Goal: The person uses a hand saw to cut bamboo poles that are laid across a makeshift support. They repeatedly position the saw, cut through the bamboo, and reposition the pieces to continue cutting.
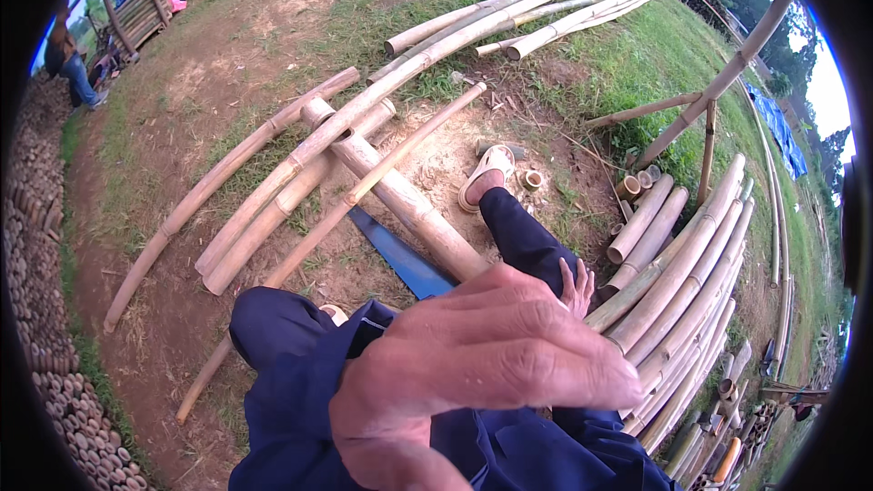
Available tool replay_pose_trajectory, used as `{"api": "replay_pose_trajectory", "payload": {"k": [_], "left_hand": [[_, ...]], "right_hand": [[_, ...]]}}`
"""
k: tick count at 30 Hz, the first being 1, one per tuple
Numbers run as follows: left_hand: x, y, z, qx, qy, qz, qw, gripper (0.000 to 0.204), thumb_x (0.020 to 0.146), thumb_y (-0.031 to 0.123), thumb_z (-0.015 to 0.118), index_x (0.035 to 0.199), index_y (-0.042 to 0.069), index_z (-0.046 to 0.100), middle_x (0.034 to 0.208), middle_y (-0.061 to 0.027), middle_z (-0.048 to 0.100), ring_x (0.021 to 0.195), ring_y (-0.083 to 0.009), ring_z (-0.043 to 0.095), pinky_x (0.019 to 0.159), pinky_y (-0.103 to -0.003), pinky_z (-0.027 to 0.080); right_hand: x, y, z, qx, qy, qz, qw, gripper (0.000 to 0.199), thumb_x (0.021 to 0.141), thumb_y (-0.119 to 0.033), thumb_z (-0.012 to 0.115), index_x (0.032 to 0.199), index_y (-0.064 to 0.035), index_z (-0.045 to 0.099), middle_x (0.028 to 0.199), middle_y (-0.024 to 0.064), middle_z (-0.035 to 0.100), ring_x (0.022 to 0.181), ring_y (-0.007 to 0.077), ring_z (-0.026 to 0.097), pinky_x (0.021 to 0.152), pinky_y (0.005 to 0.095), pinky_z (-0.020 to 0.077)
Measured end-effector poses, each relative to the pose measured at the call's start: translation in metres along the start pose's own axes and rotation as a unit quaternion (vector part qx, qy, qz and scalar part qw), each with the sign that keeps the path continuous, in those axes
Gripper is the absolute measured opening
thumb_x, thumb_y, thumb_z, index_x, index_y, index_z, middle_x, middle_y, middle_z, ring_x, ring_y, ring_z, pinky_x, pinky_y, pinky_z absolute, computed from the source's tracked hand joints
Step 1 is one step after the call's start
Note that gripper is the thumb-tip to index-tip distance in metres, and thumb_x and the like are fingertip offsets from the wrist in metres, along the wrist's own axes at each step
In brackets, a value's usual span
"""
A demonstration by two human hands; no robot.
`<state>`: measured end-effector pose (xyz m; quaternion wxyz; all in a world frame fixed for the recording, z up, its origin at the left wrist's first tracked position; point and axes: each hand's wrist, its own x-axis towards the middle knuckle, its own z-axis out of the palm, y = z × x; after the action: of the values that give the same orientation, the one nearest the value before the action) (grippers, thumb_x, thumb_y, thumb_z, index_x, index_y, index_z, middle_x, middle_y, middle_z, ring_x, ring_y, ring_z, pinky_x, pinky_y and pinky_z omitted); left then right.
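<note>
My left hand (482, 355) is raised close to the camera, its fingers bent toward the right and the thumb apart below. Nothing shows between them, and it covers much of the lower middle. My right hand (575, 289) rests at my right knee with its fingers spread, beside the stacked bamboo poles (677, 286). A saw with a blue blade (400, 256) lies in front of me; its handle end is hidden. Beside it, a thick bamboo log (409, 200) reaches toward me. A thin bamboo pole (350, 200) crosses over that log.
Longer bamboo poles (300, 155) lie across the log's far end. My sandalled foot (491, 173) stands beside sawdust and a short bamboo ring (533, 180). A bamboo post frame (718, 82) rises at right. Stacked bamboo pieces (82, 418) line the left; a person (77, 68) is far left.
</note>
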<state>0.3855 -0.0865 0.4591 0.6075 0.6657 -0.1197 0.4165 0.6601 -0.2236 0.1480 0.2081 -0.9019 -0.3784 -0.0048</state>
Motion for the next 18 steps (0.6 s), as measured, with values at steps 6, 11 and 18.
{"api": "replay_pose_trajectory", "payload": {"k": [6,11,18], "left_hand": [[0.001,0.002,0.030,-0.228,0.051,0.221,0.947,0.094,0.092,0.077,0.055,0.111,-0.014,0.072,0.117,-0.0407,0.064,0.094,-0.0437,0.073,0.079,-0.048,0.060],[0.002,0.007,-0.002,-0.113,-0.006,0.314,0.943,0.078,0.097,0.065,0.059,0.109,-0.011,0.074,0.117,-0.0389,0.065,0.089,-0.0397,0.072,0.074,-0.044,0.058],[0.011,0.017,0.019,-0.109,0.094,0.315,0.938,0.064,0.099,0.055,0.059,0.124,-0.003,0.067,0.127,-0.0348,0.058,0.101,-0.0338,0.069,0.090,-0.046,0.056]], "right_hand": [[-0.004,0.018,-0.002,0.024,0.021,0.015,0.999,0.069,0.081,-0.030,0.079,0.146,-0.0225,0.056,0.160,0.0152,0.039,0.149,0.0462,0.029,0.122,0.0556,0.0291],[0.002,0.010,0.007,0.038,0.024,0.013,0.999,0.068,0.081,-0.028,0.077,0.145,-0.0210,0.058,0.159,0.0154,0.041,0.148,0.0448,0.032,0.123,0.0539,0.0287],[0.001,0.035,0.002,0.028,0.046,0.004,0.999,0.066,0.083,-0.030,0.076,0.145,-0.0209,0.057,0.160,0.0145,0.040,0.148,0.0448,0.031,0.123,0.0540,0.0279]]}}
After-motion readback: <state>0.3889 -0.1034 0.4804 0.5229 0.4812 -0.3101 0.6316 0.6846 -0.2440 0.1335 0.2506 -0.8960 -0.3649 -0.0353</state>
